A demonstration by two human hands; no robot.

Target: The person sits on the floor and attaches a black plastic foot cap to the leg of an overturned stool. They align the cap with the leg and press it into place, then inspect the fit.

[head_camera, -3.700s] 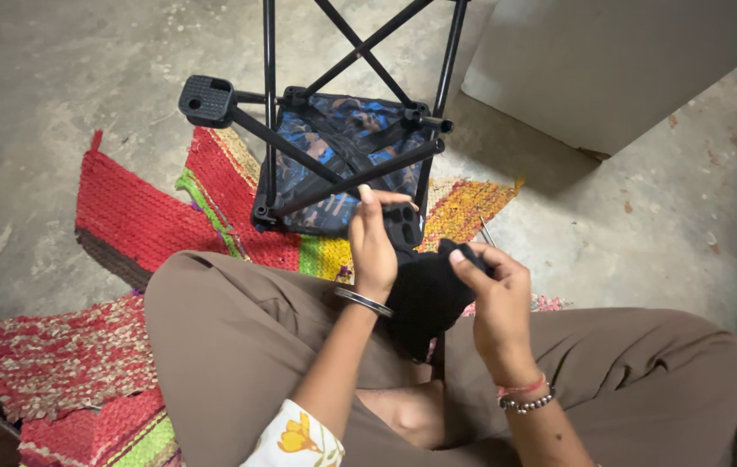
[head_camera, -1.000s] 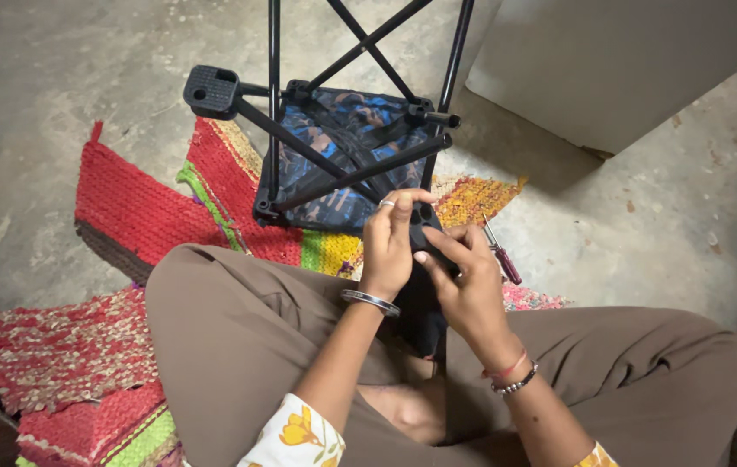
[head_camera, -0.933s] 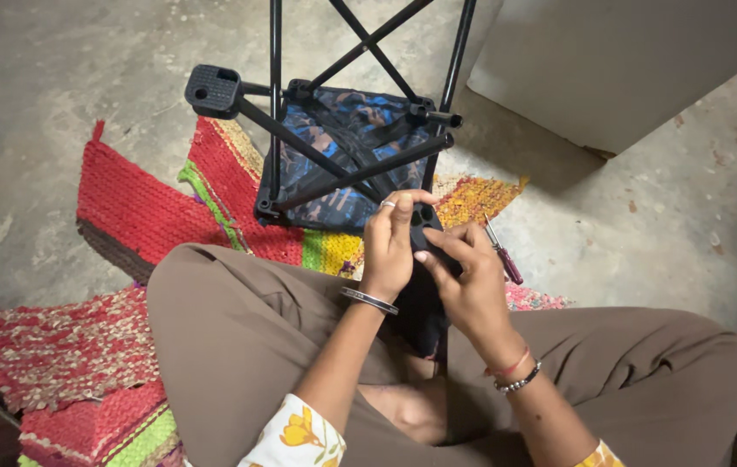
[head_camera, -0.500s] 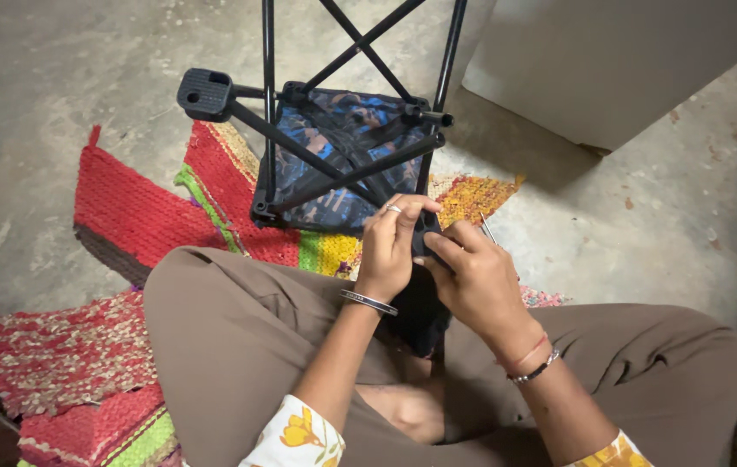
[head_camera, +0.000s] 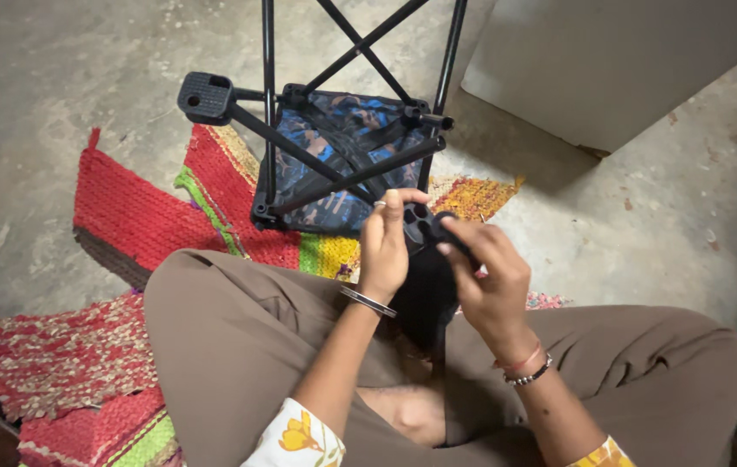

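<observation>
The left hand (head_camera: pixel 383 246) and the right hand (head_camera: pixel 488 277) meet above the lap, both closed on a small black plastic joint piece (head_camera: pixel 425 227) with round sockets in its top. The left fingers (head_camera: pixel 393 207) wrap its near side; the right fingers (head_camera: pixel 455 246) pinch its other edge. Dark black fabric (head_camera: pixel 425 294) hangs limp below the piece, between the 2 wrists, and drops into the shadow of the lap, where its lower end cannot be made out.

A thin metal bangle (head_camera: pixel 367 301) circles the left wrist; a beaded bracelet with a red thread (head_camera: pixel 526 370) sits on the right.

Just beyond the hands stands a folding frame of thin black metal tubes (head_camera: pixel 342 169), crossed in an X, with a blue and black patterned cloth seat (head_camera: pixel 334 147) stretched across it and a ribbed black rubber foot (head_camera: pixel 205 93) at 1 tube end. The upper tubes are cut off by the top edge. Under it lies a coarse woven rag rug in red, green and yellow (head_camera: pixel 139 207) on the rough grey concrete floor (head_camera: pixel 57 78). The brown trousers (head_camera: pixel 239 337) cover the crossed legs.
</observation>
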